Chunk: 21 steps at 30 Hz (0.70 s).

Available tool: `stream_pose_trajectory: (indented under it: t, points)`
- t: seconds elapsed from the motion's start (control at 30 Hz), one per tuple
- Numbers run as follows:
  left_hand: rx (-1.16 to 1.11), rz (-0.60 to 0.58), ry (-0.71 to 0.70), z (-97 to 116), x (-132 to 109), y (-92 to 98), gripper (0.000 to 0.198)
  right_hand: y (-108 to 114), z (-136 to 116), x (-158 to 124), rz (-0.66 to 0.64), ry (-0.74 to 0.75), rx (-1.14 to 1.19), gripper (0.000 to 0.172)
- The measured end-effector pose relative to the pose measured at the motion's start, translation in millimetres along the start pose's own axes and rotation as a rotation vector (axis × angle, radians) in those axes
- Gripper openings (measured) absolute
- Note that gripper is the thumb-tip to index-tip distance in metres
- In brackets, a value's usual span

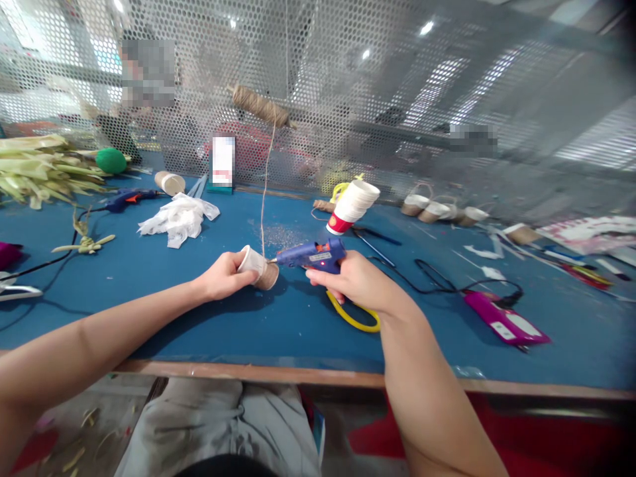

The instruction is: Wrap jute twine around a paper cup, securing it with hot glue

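My left hand point(226, 275) is closed around a white paper cup point(248, 259), tilted on its side above the table. Brown twine is wound about the cup's lower part, and a strand of twine point(264, 192) runs up from it to a spool point(258, 106) on the perforated panel. In my right hand point(355, 281) is a blue hot glue gun point(313, 254) with a small red light. Its nozzle points left and is at the cup's wound part; whether it touches, I cannot tell. Yellow-handled scissors point(355, 318) lie under my right hand, partly hidden.
Stacked paper cups point(354, 205) lean behind the glue gun. Several twine-wrapped cups point(434, 211) stand at the back right. A purple power strip point(504, 318) lies right with a black cable. A white plastic bag point(179, 217), another glue gun point(130, 199) and pale husks point(44, 169) are left.
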<state>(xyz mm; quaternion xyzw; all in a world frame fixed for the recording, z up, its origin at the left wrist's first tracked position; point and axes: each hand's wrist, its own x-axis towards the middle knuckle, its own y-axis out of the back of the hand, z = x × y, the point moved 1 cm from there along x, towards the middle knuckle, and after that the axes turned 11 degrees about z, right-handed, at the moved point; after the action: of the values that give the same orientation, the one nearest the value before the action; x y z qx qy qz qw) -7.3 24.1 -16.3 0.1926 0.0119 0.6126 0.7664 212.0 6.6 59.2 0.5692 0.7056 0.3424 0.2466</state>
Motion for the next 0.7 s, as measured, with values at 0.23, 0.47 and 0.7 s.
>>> stream_pose_trajectory:
  t: [0.23, 0.47, 0.7]
  points:
    - [0.028, -0.003, -0.04, 0, 0, -0.6, 0.026, -4, 2, 5, 0.015, 0.006, 0.022, 0.026]
    - [0.043, -0.011, -0.052, -1, 0, 0.0, 0.028, -12, 7, 14, 0.04, -0.022, 0.152, 0.023]
    - [0.025, -0.01, -0.044, 0, -1, -0.1, 0.03, 2, 33, 51, 0.374, -0.14, 0.182, 0.012]
